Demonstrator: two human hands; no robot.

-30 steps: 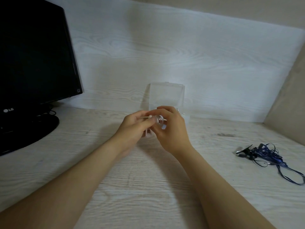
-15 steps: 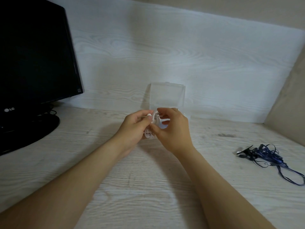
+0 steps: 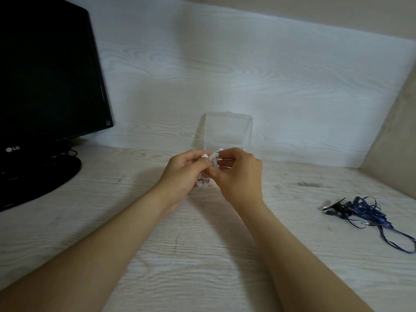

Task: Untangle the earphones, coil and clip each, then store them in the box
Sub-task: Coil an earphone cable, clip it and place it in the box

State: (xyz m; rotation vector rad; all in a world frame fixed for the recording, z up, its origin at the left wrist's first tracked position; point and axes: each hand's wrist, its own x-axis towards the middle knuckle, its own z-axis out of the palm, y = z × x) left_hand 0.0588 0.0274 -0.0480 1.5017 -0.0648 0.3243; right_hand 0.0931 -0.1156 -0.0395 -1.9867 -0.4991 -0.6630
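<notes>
While the clear box stands against the wall just behind the hands, its inside hidden, the left hand and right hand each have a tight pinching grip on the coiled white earphones above the table; the blue earphones lie tangled well apart on the right

Bare forearms stretched forward, left grip and right grip touching, fingers curled, pinching.

Shows two bare forearms, uncovered down to the view's lower edge, with slim wrists, a left hand and a right hand.
</notes>
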